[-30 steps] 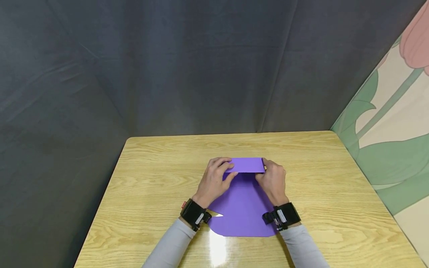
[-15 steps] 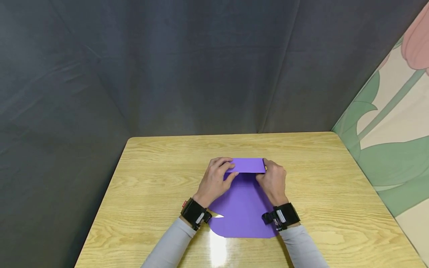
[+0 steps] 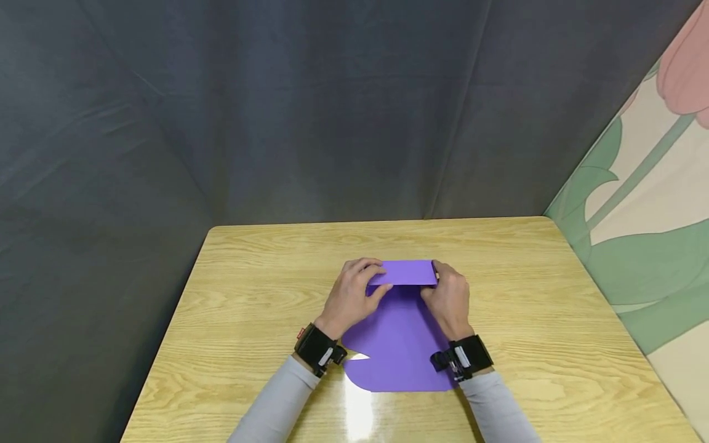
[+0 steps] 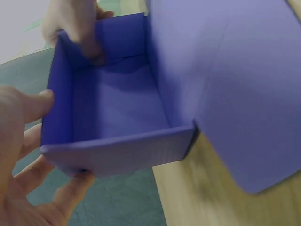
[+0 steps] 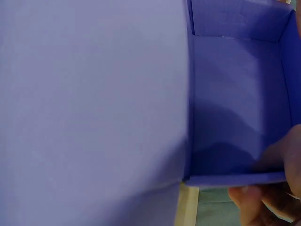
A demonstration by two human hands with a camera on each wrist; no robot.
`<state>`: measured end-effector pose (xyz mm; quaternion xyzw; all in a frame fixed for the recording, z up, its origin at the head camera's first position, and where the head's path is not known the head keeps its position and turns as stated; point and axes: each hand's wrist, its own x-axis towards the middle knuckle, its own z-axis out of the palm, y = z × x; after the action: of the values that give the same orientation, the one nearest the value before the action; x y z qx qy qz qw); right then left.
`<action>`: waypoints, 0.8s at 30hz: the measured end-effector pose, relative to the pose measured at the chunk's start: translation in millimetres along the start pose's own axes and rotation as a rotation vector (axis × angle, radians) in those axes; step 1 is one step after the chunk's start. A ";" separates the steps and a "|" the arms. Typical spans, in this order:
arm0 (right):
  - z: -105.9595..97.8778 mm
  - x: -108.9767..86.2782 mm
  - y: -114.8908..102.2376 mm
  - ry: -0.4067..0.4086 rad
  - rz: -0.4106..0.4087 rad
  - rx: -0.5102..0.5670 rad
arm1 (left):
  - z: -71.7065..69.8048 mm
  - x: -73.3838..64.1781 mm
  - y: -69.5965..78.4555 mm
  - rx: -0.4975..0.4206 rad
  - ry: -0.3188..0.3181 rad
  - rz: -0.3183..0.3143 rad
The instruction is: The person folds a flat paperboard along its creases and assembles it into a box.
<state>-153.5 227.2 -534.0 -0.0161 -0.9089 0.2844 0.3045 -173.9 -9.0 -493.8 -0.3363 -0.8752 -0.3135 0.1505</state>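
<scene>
Nearest the person, the wide purple lid panel with a rounded corner extends from the purple rectangular cardboard box. Box position: over the light wood-grain table, about midway between its left and right edges, open side toward the person. Left hand: thumb and fingers grip the left end. Right hand: clamped over the right end wall, digits inside and outside. The step appears to be seating that wall: press evenly, brace the opposite end, keep corners square; excess force could bow the board. Beyond the table's far edge: dark grey fabric curtain.
</scene>
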 end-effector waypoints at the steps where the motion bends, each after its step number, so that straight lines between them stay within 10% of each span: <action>1: -1.5 -0.3 0.3 -0.013 0.011 -0.001 | -2.0 1.2 -0.2 -0.008 -0.027 -0.008; 10: -13.9 1.6 -0.4 -0.139 0.019 0.018 | -19.8 13.2 -0.5 -0.142 -0.328 -0.158; 24: -48.4 -0.3 -8.1 -0.330 0.024 0.235 | -25.1 14.7 -1.3 -0.141 -0.276 -0.201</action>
<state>-124.9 244.9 -498.3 0.0557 -0.9068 0.3908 0.1479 -184.1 -18.8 -468.4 -0.2968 -0.8926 -0.3383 -0.0272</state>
